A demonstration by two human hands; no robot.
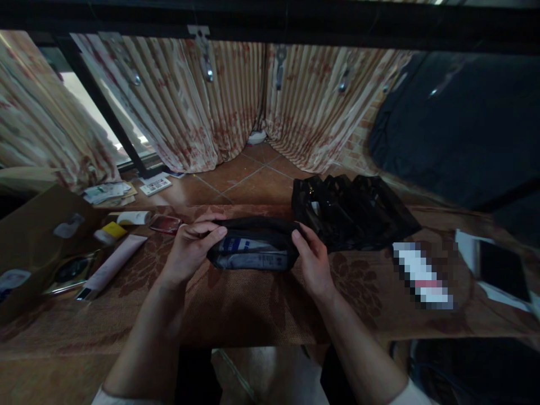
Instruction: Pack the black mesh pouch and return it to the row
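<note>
Between my two hands is a small black mesh pouch (253, 225), held by its two ends above the patterned cloth. A tube with blue and white print (257, 260) shows inside it. My left hand (192, 247) pinches the pouch's left end with the thumb on top. On the right end, my right hand (312, 256) grips it the same way. The fingers behind the pouch are mostly hidden. Just beyond my right hand lies a larger black bag (352, 211) with several see-through pockets.
To the left stand an open cardboard box (40, 225), a pale pink tube (113, 264), a yellow-labelled jar (110, 232), a white bottle (134, 217) and a red item (165, 223). A blurred-out object (422, 275) and a dark tablet-like slab (502, 270) lie right. Metal clips (206, 62) hang overhead.
</note>
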